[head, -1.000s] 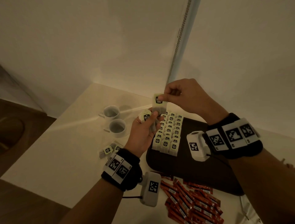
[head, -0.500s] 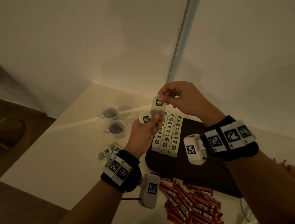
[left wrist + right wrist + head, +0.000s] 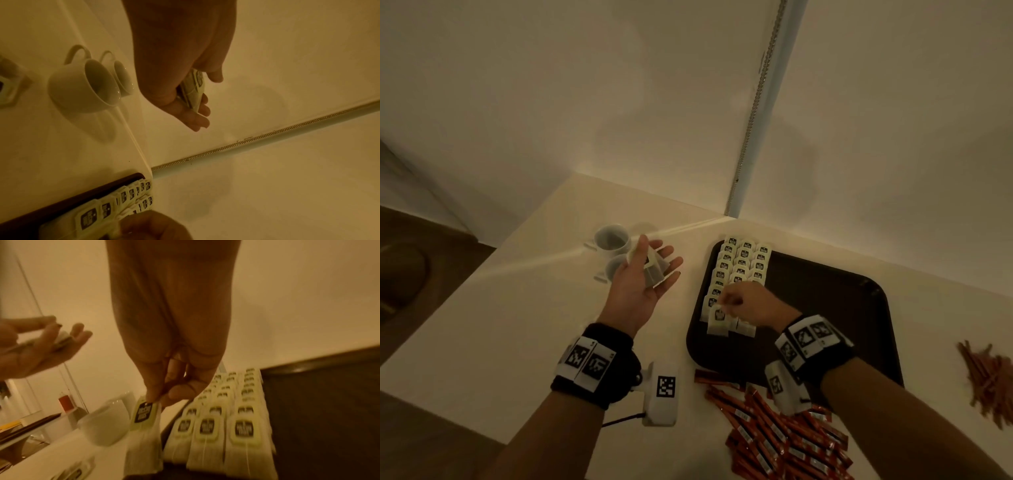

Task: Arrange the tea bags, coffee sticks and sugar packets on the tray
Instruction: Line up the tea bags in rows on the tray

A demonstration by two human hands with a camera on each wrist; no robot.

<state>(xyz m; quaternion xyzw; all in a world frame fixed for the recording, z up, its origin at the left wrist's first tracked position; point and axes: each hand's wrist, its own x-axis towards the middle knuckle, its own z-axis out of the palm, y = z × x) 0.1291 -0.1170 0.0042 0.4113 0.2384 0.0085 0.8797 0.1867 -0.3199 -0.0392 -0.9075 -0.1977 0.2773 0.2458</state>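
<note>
right hand down at the rows, left hand drawn aside

half a second ago both hands met above the tray, sharing one tea bag; now they are apart. the right hand (image 3: 743, 303) has dropped to the near end of the tea bag rows (image 3: 739, 270) on the dark tray (image 3: 859, 318), its grip a pinch of thumb and forefinger on the tag of a single tea bag (image 3: 145, 420), which hangs at the left edge of the rows, over the tray's rim. the left hand (image 3: 643, 281) has moved left, off the tray, palm up above the bench (image 3: 517, 308); its fingers are nearly straight and its thumb lies over a small bundle of tea bags (image 3: 650, 269) in the palm, their number unclear.

counted: three rows of tea bags on the tray, two white cups (image 3: 86, 84) beyond the left hand, one heap of red coffee sticks (image 3: 784, 435) on the bench at the tray's near edge, one heap of brown sticks (image 3: 989, 380) to the right of the tray.
</note>
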